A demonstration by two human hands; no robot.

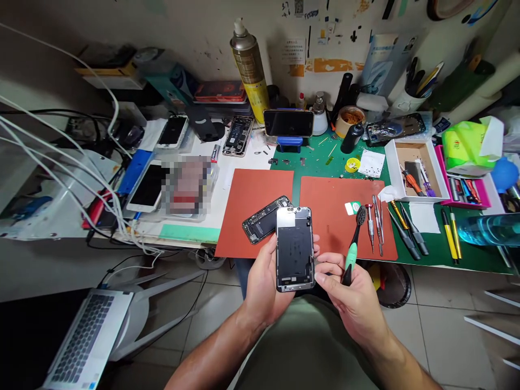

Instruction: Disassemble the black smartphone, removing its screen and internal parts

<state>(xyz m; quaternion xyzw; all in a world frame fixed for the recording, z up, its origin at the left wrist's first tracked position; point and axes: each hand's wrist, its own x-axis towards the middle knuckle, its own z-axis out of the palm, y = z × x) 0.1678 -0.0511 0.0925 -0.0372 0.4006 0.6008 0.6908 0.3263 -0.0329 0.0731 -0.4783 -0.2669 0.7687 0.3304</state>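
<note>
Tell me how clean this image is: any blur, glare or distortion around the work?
All in the head view: the flat, rectangular black-and-silver phone part looks reasonably sharp, without strong glare; wide-angle distortion likely exaggerates the lean of the tall gold-and-yellow metal spray can; a square-edged pixelated patch hides detail; the left corners fall dark.

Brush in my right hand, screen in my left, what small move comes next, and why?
Probably tip the brush toward the screen. Your right hand holds it with the bristles clear of the screen, while your left hand holds the screen with its inner side showing, so light brushing there looks possible.
</note>
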